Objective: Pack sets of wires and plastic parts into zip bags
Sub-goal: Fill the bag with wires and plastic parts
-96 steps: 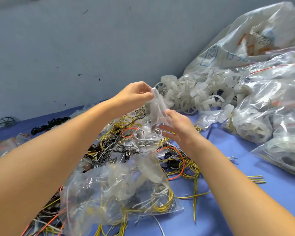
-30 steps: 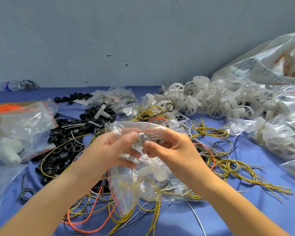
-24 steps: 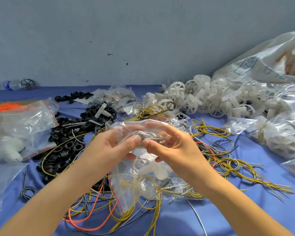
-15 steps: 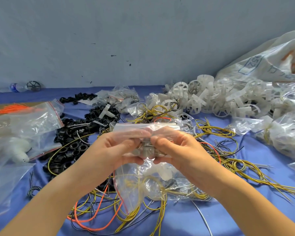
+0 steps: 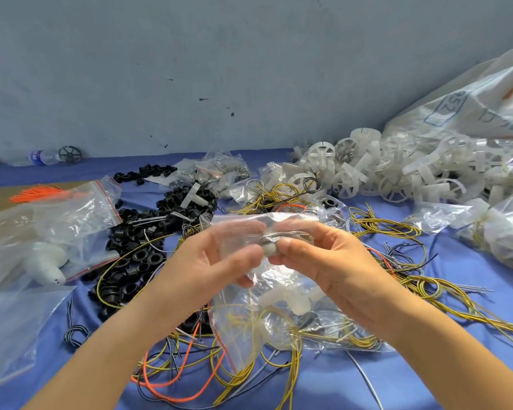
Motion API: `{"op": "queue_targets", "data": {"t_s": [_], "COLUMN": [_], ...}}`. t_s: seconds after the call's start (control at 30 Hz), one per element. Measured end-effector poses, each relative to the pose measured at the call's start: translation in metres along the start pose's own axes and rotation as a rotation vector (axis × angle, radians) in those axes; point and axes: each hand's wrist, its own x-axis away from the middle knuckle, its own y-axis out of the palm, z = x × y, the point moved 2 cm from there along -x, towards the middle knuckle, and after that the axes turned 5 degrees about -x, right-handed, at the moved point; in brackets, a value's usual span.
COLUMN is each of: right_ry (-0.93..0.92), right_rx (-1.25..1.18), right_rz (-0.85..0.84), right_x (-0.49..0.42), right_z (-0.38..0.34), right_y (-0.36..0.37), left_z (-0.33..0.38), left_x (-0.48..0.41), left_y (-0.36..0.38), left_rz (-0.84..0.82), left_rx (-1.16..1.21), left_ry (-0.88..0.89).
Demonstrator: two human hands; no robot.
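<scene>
Crosswise, zip bag (image 5: 238, 229) pinched between left hand (image 5: 208, 269), right hand (image 5: 333, 261).

yellow wires (image 5: 397, 232), orange wire (image 5: 172, 392), black rings (image 5: 131, 261), blue tablecloth (image 5: 456, 261)

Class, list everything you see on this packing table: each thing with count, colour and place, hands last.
zip bag: one, clear, centre, with a white part inside.
other bags: several, clear with red seals, left side.
black rings: many, black, heap left of centre.
white wheels: many, white, heap far right.
yellow wires: many, yellow, loose right of the hands.
orange wire: one, orange, near edge between the arms.
sack: one, whitish, far right corner.
bottle: one, clear, far left by the wall.
cloth: one, blue, under everything.
left hand: one, pinching the zip bag's top.
right hand: one, pinching the zip bag's top.
</scene>
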Motion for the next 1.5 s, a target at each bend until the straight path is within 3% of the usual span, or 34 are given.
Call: {"op": "queue_targets", "data": {"t_s": [0.13,0.23,0.4,0.57,0.83,1.07,1.13,1.3,1.4,1.5], "right_ry": [0.107,0.15,0.014,-0.086,-0.017,0.033,0.049,0.143,0.191,0.173], "right_rx": [-0.095,-0.094,0.24,0.13,0.174,-0.032,-0.137,-0.331,-0.397,-0.218], "right_rz": [0.018,0.015,-0.018,-0.037,0.03,-0.071,-0.063,-0.11,-0.11,-0.107], "right_x": [0.001,0.001,0.002,0.003,0.002,0.003,0.002,0.006,0.012,0.016], "right_z": [-0.002,0.001,0.003,-0.003,0.001,0.001,-0.001,-0.005,-0.006,-0.003], "right_y": [-0.002,-0.003,0.003,0.003,-0.001,0.006,0.008,0.017,0.021,0.028], "left_z": [0.004,0.006,0.007,0.004,0.001,0.001,0.004,0.014,0.014,0.012], "left_x": [0.004,0.005,0.004,0.004,0.002,-0.002,-0.001,0.009,0.014,0.021], "left_y": [0.005,0.008,0.01,0.005,0.005,0.007,0.005,-0.005,-0.008,-0.01], "left_rz": [0.06,0.12,0.148,0.094,-0.046,0.088,0.082,0.042,0.103,0.161], "left_rx": [-0.252,-0.233,-0.147,-0.197,0.111,0.383,0.309,-0.262,-0.322,-0.298], "left_ry": [0.146,0.181,0.122,0.044,0.009,-0.092,-0.033,0.282,0.315,0.274]}}
